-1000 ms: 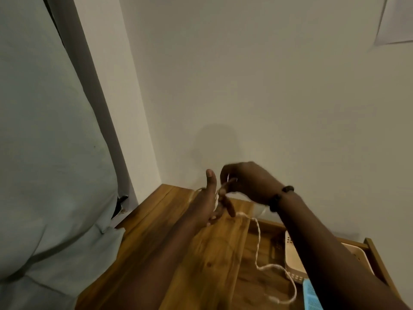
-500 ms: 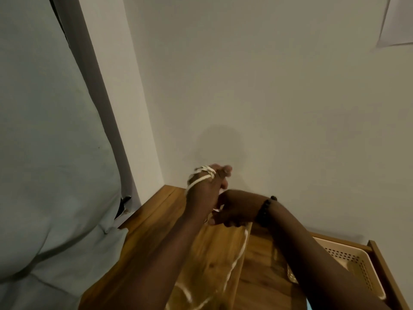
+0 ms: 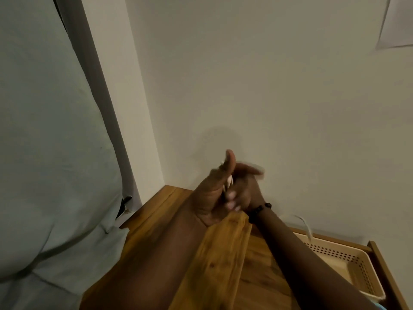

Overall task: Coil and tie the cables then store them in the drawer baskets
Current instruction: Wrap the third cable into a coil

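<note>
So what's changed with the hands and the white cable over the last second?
The right hand swung from above the left hand to below it, then up against it. The cable's loose tail, formerly trailing down over the wooden top, now flicks up behind the right wrist over the basket. The left hand still holds the coil.

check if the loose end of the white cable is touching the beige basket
Cannot tell. In the head view the white cable trails behind the right forearm and its blurred end overlaps the far rim of the beige basket, with no contact or gap plainly visible.
</note>
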